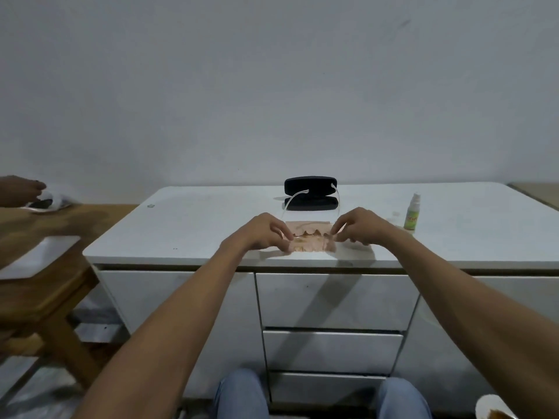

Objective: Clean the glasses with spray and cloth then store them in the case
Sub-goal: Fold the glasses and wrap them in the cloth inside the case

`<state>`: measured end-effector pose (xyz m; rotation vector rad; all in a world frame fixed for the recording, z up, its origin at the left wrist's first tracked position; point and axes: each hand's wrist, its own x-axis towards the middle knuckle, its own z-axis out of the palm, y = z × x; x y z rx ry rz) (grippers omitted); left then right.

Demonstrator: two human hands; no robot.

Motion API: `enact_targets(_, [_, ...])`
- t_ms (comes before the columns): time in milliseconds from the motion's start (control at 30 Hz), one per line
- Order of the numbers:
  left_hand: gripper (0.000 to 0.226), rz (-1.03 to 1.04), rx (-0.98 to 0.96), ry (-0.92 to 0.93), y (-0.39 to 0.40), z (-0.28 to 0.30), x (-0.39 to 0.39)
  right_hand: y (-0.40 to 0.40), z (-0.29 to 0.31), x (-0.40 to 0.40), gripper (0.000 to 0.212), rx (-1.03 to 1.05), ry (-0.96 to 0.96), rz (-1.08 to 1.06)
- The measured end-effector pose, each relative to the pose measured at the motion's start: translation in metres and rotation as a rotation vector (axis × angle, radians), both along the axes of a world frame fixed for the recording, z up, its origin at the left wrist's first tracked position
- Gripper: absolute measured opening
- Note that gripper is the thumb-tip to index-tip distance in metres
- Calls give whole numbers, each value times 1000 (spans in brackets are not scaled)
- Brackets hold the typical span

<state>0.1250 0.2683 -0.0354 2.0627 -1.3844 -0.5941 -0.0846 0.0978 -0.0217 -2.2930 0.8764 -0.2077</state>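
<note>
Clear-framed glasses (308,234) with thin white temples pointing away from me are held just above a pink cloth (308,244) near the front edge of the white cabinet top (187,219). My left hand (266,232) pinches the glasses' left end. My right hand (360,226) pinches the right end. Behind them a black glasses case (311,193) lies open, its lid raised. A small spray bottle (412,213) with a green-yellow label stands upright to the right of my right hand.
A wooden table (45,252) stands to the left, where another person's hand (21,189) holds a white cloth over a dark object. White drawers (332,300) are below the top. The wall rises right behind the case.
</note>
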Motion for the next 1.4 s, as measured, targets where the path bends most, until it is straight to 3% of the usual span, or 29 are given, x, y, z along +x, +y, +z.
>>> enact_targets(133, [13, 6, -36, -71, 4, -7, -5, 13, -7, 6, 25, -147, 81, 101])
enact_targets(333, [4, 20, -97, -290, 4, -15, -7, 13, -17, 5, 10, -324, 37, 144])
enact_targets(467, [10, 36, -149, -384, -1, -16, -9, 11, -19, 7, 6, -315, -19, 89])
enact_targets(767, [13, 336, -373, -286, -23, -23, -17, 9, -22, 26, 15, -361, -177, -222])
enact_targets(933, [16, 459, -367, -248, -33, -32, -23, 9, -31, 38, 19, -464, -120, -305])
enact_targets(1100, [12, 514, -334, -332, -41, -35, -23, 8, -37, 44, 23, -541, -36, -284])
enact_targets(1200, [14, 532, -329, -372, -44, -35, -22, 7, -40, 42, 26, -560, -122, -279])
enact_targets(1400, [22, 479, -506, -301, -38, -32, -17, 12, -43, 27, 20, -588, -523, -388])
